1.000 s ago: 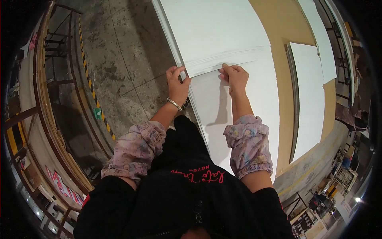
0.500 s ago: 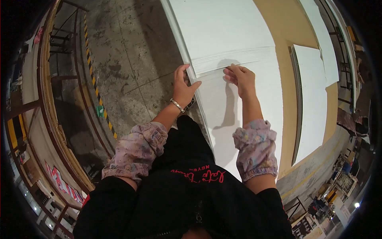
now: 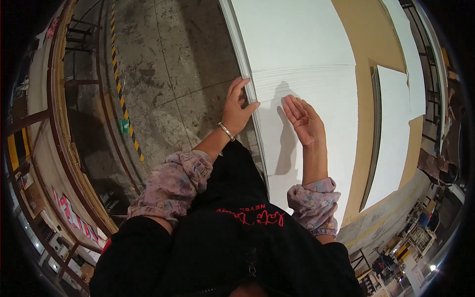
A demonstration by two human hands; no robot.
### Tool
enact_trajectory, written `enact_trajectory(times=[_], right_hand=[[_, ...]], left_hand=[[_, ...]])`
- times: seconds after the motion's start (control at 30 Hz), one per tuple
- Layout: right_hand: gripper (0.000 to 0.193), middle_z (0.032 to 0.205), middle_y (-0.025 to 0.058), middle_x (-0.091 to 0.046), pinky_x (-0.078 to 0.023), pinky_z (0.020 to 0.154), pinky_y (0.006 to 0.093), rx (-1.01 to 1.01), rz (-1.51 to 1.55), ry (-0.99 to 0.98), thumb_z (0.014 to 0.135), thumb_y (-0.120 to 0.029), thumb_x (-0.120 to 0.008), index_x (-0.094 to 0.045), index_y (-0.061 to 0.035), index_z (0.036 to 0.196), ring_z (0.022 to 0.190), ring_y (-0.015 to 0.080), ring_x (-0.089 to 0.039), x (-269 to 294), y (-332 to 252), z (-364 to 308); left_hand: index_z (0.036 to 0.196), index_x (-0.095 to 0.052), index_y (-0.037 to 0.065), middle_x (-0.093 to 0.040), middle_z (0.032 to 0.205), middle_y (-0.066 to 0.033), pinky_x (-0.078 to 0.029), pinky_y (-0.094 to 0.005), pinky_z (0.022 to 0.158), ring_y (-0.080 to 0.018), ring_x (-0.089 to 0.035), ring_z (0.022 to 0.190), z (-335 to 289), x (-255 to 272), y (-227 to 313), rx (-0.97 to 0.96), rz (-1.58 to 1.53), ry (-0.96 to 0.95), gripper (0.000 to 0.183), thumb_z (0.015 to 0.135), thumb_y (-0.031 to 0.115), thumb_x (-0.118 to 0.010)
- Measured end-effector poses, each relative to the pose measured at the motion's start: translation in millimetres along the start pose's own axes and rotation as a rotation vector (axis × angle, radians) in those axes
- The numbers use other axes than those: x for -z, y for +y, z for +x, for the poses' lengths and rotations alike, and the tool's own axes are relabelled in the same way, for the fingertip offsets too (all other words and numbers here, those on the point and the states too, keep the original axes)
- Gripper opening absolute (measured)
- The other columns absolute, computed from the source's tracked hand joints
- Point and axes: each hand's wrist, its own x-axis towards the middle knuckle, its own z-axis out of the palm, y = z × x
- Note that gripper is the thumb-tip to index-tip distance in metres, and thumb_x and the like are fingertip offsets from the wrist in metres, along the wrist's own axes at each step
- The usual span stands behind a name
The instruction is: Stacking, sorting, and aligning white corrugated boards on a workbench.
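Note:
White sheets (image 3: 297, 32), possibly paper or thin board, lie in a stack on my right, their near edges staggered in narrow steps (image 3: 316, 74). More white sheet surface (image 3: 326, 158) extends toward my body. At the stack's left edge is my left hand (image 3: 238, 111), a metal bracelet on its wrist. Its thumb and fingers are apart and curved along that edge, holding nothing that I can see; whether they touch it I cannot tell. Over the white surface, just nearer than the stepped edges, my right hand (image 3: 305, 121) is open, fingers stretched out, casting a shadow to its left.
Brown board (image 3: 363, 44) lies right of the stack, bearing a narrower white stack (image 3: 393, 133). A concrete floor (image 3: 193, 64) with a yellow-black stripe (image 3: 118, 79) is on the left, beside a metal-framed rack (image 3: 54, 123). Assorted clutter (image 3: 420, 232) stands at the lower right.
My right hand has gone from bent fingers at a sheet's edge to stretched fingers, slightly nearer me. The lifted sheet edge lies flatter. The whole view has shifted a little; my left hand stays at the edge.

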Motion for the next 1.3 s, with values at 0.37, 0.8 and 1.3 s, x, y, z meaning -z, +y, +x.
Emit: enact_trajectory(times=[0.37,0.8,1.3], right_hand=[[0.034,0.115,0.0242,-0.055,-0.055,0.084,0.0323,-0.060,-0.047,-0.077,0.093,-0.009,-0.047,-0.045,0.0146,0.117,0.103,0.0278,-0.060,2.7,7.0,-4.6],[0.016,0.086,0.0134,-0.066,-0.058,0.065,0.0261,-0.035,-0.029,-0.002,0.090,-0.008,-0.057,-0.058,0.0041,0.100,0.074,0.0175,-0.066,11.4,17.9,19.8],[0.011,0.081,0.0081,-0.065,-0.057,0.061,0.0231,-0.055,0.016,-0.095,0.089,-0.011,-0.059,-0.060,-0.0009,0.093,0.069,0.0128,-0.064,5.0,24.4,23.1]], left_hand=[[0.092,-0.063,0.006,-0.034,0.133,-0.0129,-0.037,-0.0401,0.099,-0.0298,-0.039,0.123,-5.8,-8.5,19.2,-0.234,0.291,0.158,0.025,0.072,0.013,-0.075],[0.093,-0.067,0.004,-0.024,0.143,-0.0129,-0.031,-0.0451,0.105,-0.0321,-0.028,0.131,-0.9,-7.2,27.6,-0.366,0.232,-0.017,0.017,0.077,0.006,-0.070],[0.095,-0.067,0.006,-0.022,0.145,-0.0119,-0.033,-0.0448,0.102,-0.0314,-0.026,0.132,4.5,-5.6,35.9,-0.397,0.185,-0.062,0.018,0.077,0.006,-0.070]])
